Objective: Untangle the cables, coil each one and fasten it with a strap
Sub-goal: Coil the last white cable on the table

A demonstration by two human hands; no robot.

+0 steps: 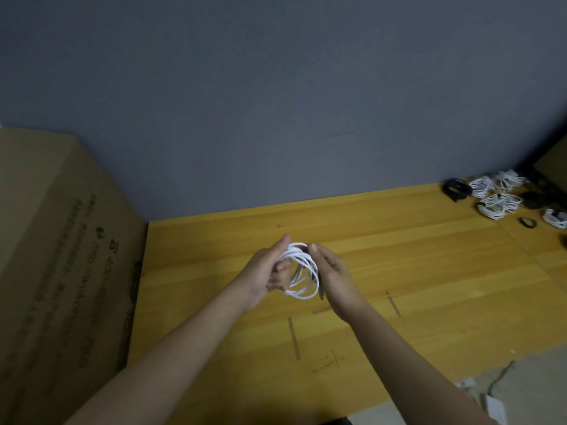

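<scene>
**White coil held between two hands above the counter**

Over the wooden counter [399, 271], the left hand [264, 277] and right hand [334, 277] each close a grip on opposite sides of the coiled white cable [302, 268], loops hanging between them. Bundled cables [497, 194] lie far right.

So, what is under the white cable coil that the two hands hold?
Under the white cable coil lies only bare wooden table; the coil is held above it by the left hand and right hand. The hands cover the coil's sides.
</scene>
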